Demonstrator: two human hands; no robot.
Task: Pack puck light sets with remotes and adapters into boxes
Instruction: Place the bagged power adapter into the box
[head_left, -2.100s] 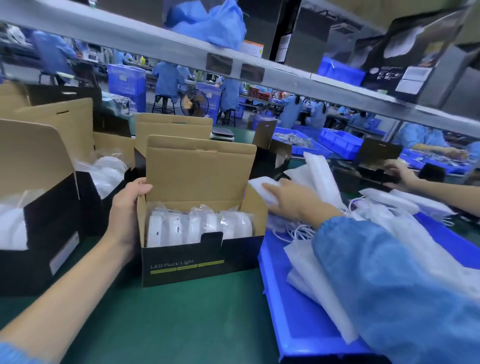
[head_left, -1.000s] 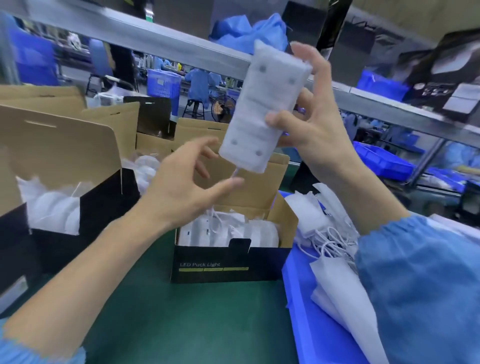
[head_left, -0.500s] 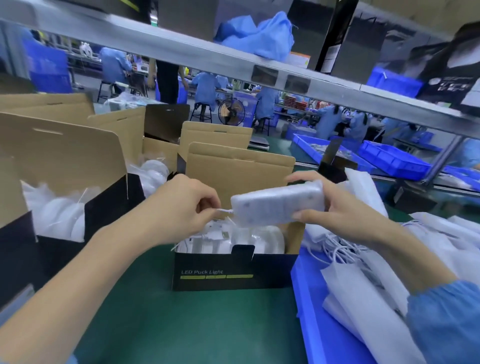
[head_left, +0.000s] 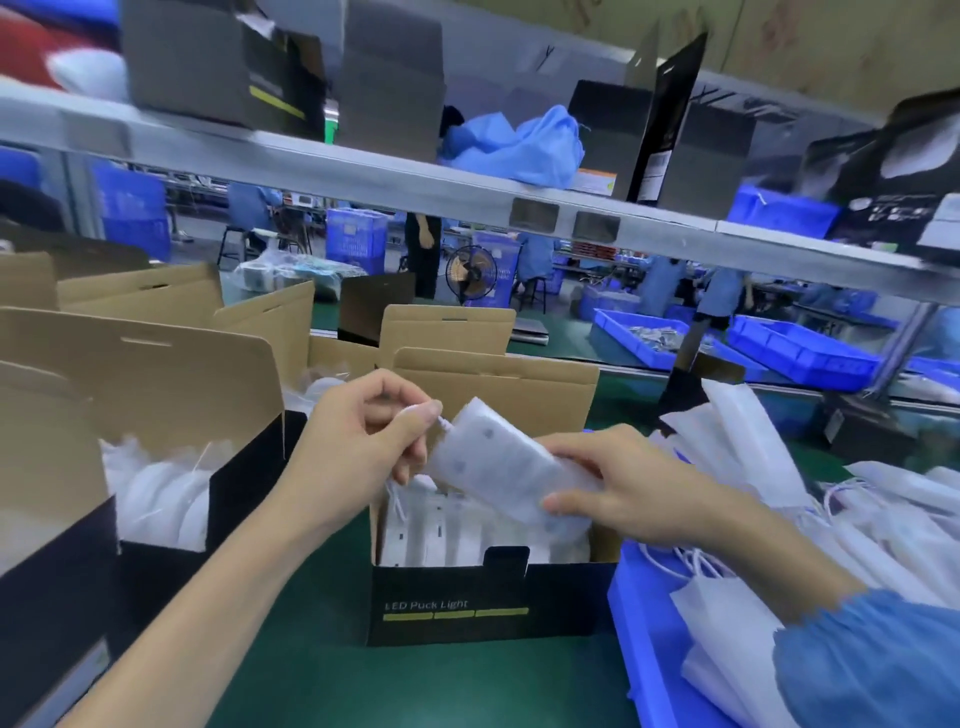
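Along the green bench, from the left, an open black-and-kraft cardboard carton (head_left: 156, 467) already holds white wrapped lights. Next, the left hand (head_left: 358, 452) pinches a thin white cord, and the right hand (head_left: 618, 499) clamps a soft, frosted foam-sleeved flat remote pack (head_left: 498, 467), tilted just above the centre "LED Puck Light" box (head_left: 483, 608). Its pucks look loaded; the pack still has to go in. Further right, more limp white sleeves fill the blue plastic tray (head_left: 649, 639).

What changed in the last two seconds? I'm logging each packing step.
The right hand took a wrapped remote from the blue tray, raised it, then lowered it over the open box. The left hand let go of the box and pinched the wrapper's end. The box stayed put.
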